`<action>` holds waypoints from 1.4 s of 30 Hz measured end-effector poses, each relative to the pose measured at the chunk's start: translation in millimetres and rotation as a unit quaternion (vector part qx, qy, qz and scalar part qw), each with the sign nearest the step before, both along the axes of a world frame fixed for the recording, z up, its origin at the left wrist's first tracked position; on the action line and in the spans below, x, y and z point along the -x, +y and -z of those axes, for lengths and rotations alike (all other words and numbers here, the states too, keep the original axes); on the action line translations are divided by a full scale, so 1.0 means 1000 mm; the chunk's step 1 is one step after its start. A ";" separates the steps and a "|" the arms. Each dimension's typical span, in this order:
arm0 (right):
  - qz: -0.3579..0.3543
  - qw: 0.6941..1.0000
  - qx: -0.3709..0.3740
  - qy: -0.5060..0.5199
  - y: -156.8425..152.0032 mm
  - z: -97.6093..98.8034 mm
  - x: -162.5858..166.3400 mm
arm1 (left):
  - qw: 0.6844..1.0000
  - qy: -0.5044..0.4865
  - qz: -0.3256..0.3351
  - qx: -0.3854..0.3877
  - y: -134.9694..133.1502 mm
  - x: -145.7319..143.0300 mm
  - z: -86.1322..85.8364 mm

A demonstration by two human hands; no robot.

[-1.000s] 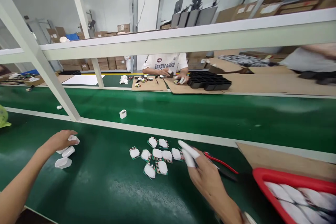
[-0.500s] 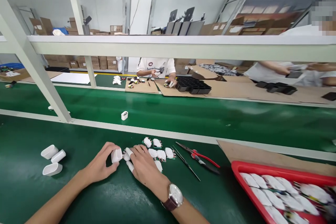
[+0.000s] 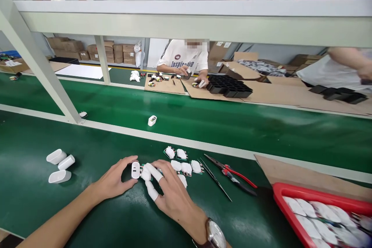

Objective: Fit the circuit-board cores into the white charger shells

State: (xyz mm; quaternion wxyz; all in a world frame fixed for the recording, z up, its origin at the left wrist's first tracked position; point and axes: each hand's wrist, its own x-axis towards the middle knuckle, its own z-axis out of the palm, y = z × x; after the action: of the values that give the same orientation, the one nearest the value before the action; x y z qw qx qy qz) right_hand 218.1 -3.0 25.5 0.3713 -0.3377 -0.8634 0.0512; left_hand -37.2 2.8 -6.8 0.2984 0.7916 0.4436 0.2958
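My left hand pinches a small white charger shell just above the green mat. My right hand, with white finger cots on thumb and fingertips, presses a small white-topped circuit part against the shell's open end. Several more of these white-topped circuit parts lie in a cluster right behind my right hand. Three empty white shells lie to the far left of my left hand.
Red-handled pliers and tweezers lie right of the cluster. A red tray of white parts sits at the right on cardboard. One white shell rides on the green belt. Two people work across the belt beside black trays.
My left hand came in from the shells at the left with one shell, and my right hand took a circuit part from the cluster. Both hands have met in front of me.
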 end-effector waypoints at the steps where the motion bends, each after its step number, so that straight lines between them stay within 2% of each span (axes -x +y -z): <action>1: -0.009 1.000 -0.004 -0.003 -0.003 -0.002 0.000 | 1.000 -0.006 0.009 -0.007 -0.001 -0.002 0.000; 7: -0.031 0.999 -0.012 -0.034 -0.010 0.000 -0.004 | 0.998 -0.014 0.034 -0.054 -0.004 -0.007 -0.001; 13: -0.040 0.998 -0.017 -0.034 -0.009 0.000 -0.007 | 0.997 -0.007 0.038 -0.060 -0.004 -0.006 0.003; 25: -0.043 0.997 -0.005 -0.064 -0.011 0.006 -0.007 | 0.999 0.020 0.040 -0.015 -0.007 -0.008 -0.008; 34: -0.072 0.996 0.042 -0.007 -0.009 0.002 0.000 | 0.994 0.023 0.055 0.089 -0.012 -0.006 -0.005; 38: -0.067 0.996 0.046 -0.042 -0.008 0.000 0.006 | 0.993 0.015 0.053 0.102 -0.012 -0.004 -0.001; 42: -0.059 0.996 0.052 -0.032 -0.009 0.003 0.011 | 0.991 0.000 0.068 0.114 -0.011 -0.006 -0.002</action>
State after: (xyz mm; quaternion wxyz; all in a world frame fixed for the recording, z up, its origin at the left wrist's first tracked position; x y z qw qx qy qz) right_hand 206.7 -11.7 22.5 0.3214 -0.3068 -0.8894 0.1074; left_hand -31.3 -8.3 -4.3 0.4060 0.7806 0.4201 0.2221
